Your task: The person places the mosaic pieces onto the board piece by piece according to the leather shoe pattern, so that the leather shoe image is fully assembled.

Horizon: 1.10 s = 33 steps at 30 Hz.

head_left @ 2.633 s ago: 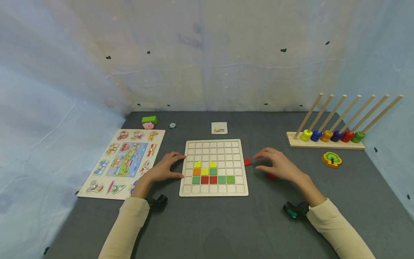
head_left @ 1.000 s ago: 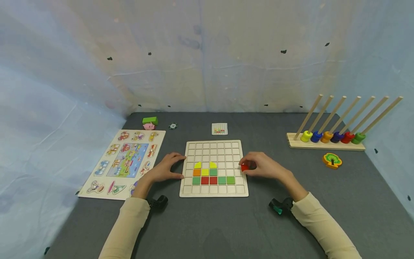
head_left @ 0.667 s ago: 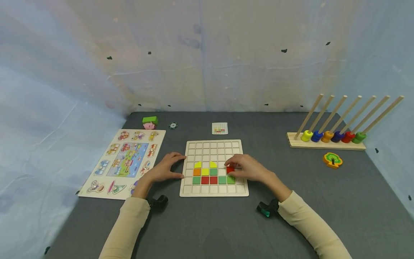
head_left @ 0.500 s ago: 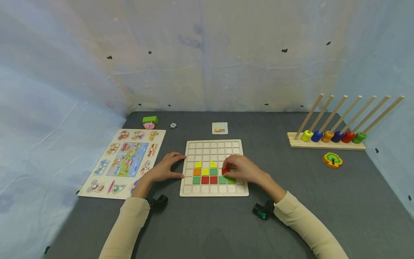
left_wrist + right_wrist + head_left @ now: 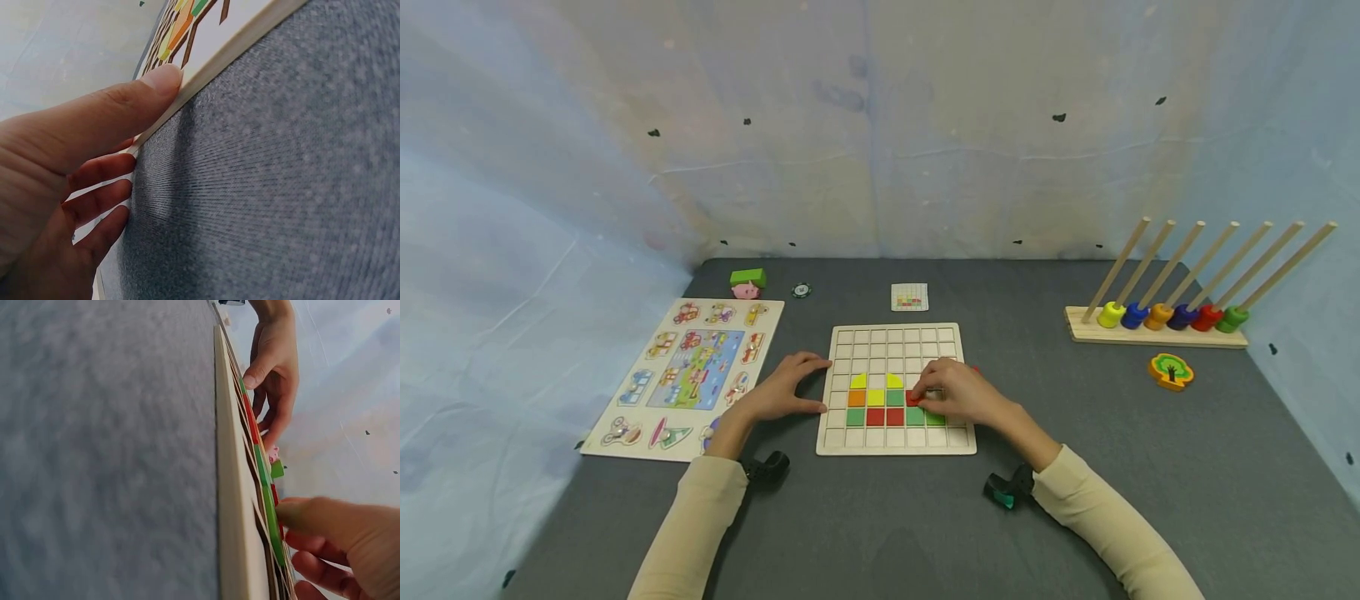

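Note:
A pale wooden grid board (image 5: 891, 442) lies mid-table with coloured tiles in some of its cells. My left hand (image 5: 781, 390) rests along the board's left edge; its thumb (image 5: 164, 80) touches the rim and the fingers are loosely bent. Over the board, my right hand (image 5: 964, 392) pinches a red tile (image 5: 911, 398) at the cell just right of a green tile (image 5: 895, 398). Below it run two red tiles and green ones, the rightmost light green tile (image 5: 271, 515) partly under the hand. Two yellow pieces (image 5: 858, 382) top the pattern.
A small pattern card (image 5: 909, 297) lies beyond the board. To the left are a picture peg puzzle (image 5: 625, 392), a green block (image 5: 747, 277), a pink pig and a poker chip (image 5: 801, 290). Rightward stand a peg rack (image 5: 1153, 334) and a tree piece (image 5: 1170, 371). A red piece (image 5: 975, 369) peeks past the right hand.
My right hand has taken a red tile from the table right of the board and carried it left onto the grid, lowering it beside the green tile. The left hand has stayed put.

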Motion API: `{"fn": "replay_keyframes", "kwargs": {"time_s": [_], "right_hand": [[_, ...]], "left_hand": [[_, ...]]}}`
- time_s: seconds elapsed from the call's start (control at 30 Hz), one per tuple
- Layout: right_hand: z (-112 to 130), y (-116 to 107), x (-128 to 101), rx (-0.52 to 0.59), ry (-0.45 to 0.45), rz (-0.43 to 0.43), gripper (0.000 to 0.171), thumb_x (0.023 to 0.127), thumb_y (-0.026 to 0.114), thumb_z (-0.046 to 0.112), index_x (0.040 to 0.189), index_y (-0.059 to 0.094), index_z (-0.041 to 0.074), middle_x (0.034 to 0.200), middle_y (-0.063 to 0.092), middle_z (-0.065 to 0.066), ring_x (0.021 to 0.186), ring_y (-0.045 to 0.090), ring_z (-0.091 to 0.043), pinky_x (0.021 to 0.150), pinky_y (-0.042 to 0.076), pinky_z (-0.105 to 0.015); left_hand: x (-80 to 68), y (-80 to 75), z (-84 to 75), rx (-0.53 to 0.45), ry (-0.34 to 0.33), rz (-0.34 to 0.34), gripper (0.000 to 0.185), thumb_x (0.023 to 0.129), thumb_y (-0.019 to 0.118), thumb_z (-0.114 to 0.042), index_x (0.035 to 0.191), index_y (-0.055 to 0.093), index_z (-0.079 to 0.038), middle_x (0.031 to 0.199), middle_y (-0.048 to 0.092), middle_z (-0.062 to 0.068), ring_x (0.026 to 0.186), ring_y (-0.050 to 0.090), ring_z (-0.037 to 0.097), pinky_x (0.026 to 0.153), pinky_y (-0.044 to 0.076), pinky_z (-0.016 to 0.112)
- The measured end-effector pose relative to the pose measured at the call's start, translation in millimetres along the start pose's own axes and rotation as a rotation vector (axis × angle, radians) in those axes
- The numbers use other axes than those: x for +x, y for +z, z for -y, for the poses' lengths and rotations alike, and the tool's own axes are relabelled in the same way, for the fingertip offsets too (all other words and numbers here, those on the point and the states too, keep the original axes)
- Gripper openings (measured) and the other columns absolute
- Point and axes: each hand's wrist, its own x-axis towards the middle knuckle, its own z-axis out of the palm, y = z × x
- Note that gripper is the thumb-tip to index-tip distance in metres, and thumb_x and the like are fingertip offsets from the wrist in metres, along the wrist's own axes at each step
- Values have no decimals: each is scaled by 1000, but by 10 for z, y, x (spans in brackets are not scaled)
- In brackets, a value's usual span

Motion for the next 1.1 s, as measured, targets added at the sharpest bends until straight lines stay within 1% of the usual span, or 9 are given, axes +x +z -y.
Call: {"fn": "replay_keyframes", "kwargs": {"time_s": [0.1,0.2,0.37,0.47,0.6,0.77,0.93,1.1], "right_hand": [[-12,11,9,-9,-23,-8,7,82,71,11,87,74,13,87,66,3,82,55,-11,76,45,-29],[-31,-7,0,-19,-21,-19,6,82,71,12,87,74,13,87,65,3,82,54,-11,73,45,-28],[-111,-132,-65,8,45,-56,10,84,69,9,93,72,12,92,63,0,83,55,-14,71,45,-30],[-183,-235,-132,-8,81,-70,13,84,68,7,96,69,11,93,62,-2,81,55,-17,69,45,-32],[-268,-357,-229,-44,111,-53,16,83,70,6,99,66,8,93,60,-6,78,53,-20,67,43,-33],[-341,-457,-314,-43,145,-13,20,82,70,4,101,64,6,95,59,-7,83,53,-23,73,43,-38],[-399,-479,-361,-44,176,30,23,82,70,4,104,63,5,97,60,-6,90,55,-23,81,43,-42],[-426,-449,-382,-46,180,33,24,81,70,2,104,64,5,97,62,-5,90,56,-23,81,43,-42]], "left_hand": [[-1,-2,-3,5,-1,-1,73,79,74,-35,139,43,-8,136,38,15,126,31,34,102,27,54],[2,-1,-6,7,-2,-3,73,79,74,-36,139,43,-8,136,38,15,126,31,34,102,28,54],[7,3,-8,12,-4,-6,73,79,75,-35,139,43,-8,136,38,14,126,31,34,102,28,54],[8,2,-12,16,-2,-8,73,79,75,-35,139,42,-8,136,38,15,126,32,34,102,28,54],[5,-3,-20,12,1,-8,73,79,75,-35,139,42,-8,136,38,15,126,31,34,101,28,54],[2,-8,-19,14,-1,-8,74,79,74,-35,139,42,-8,136,38,14,126,32,34,101,28,54],[2,-5,-5,14,6,-8,73,79,75,-35,139,43,-7,135,38,15,125,32,34,101,28,54],[4,7,10,16,11,-6,73,79,75,-35,139,43,-8,135,39,14,126,32,34,101,28,54]]}}
